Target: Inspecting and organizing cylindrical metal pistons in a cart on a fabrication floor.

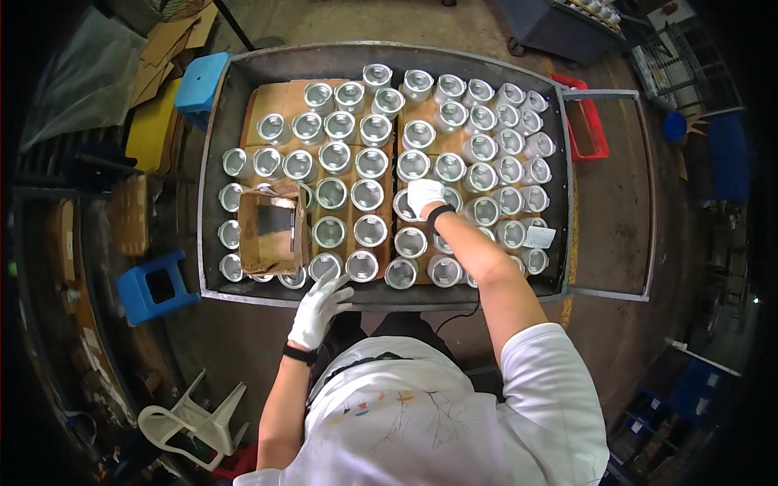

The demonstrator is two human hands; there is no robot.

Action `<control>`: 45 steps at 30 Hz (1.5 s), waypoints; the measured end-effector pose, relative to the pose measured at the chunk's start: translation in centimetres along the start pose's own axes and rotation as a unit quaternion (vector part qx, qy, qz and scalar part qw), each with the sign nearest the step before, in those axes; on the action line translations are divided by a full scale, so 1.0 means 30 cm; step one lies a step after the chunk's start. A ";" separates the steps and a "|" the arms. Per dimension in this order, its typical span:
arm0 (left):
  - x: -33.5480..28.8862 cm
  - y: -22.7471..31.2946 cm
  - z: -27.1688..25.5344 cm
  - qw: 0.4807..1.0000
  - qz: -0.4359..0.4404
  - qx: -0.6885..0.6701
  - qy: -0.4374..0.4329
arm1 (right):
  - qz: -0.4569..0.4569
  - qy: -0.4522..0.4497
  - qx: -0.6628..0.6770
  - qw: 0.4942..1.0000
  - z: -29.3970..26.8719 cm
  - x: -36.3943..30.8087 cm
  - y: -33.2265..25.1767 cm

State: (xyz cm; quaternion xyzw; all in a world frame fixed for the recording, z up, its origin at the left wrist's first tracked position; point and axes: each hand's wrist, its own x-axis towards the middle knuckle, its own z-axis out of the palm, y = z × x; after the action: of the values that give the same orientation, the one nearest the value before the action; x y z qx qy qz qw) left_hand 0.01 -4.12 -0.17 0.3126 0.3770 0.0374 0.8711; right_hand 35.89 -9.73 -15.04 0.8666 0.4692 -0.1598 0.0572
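Several silvery, open-topped metal cups (367, 194) with small tabs at the rim stand upright in rough rows in a dark metal-walled tray (389, 301). My right hand (425, 196), in a white glove, reaches into the middle of them. Its fingers curl down at the rim of one metal cup (404, 208); the fingertips are hidden. Gloved in white too, my left hand (318, 310) is at the front edge with fingers spread, close to a cup (325, 266) in the front row. It holds nothing.
An open cardboard box (304, 243) rests among the cups at the left. A white paper slip (539, 237) lies on cups at the right. Around the tray are blue stools (158, 286), a red bin (585, 121), a metal frame (609, 293) and a pale plastic chair (194, 423).
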 end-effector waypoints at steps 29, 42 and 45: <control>-0.094 -0.009 -0.120 0.995 -0.032 -0.021 0.097 | 0.082 0.067 0.001 0.994 0.090 0.160 0.002; 0.074 0.129 0.047 0.997 0.036 0.059 -0.038 | 0.010 0.023 0.697 0.717 -0.290 -0.240 0.106; 0.147 0.120 0.113 0.993 0.019 0.038 -0.108 | 0.049 -0.097 0.831 0.545 -0.343 -0.411 0.119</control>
State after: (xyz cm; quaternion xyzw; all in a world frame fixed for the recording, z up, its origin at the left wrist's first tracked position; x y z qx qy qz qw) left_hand 6.08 -1.64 0.85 0.3544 0.2759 0.0053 0.8935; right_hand 34.91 -18.94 -1.44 0.5274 0.0748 -0.5581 -0.6362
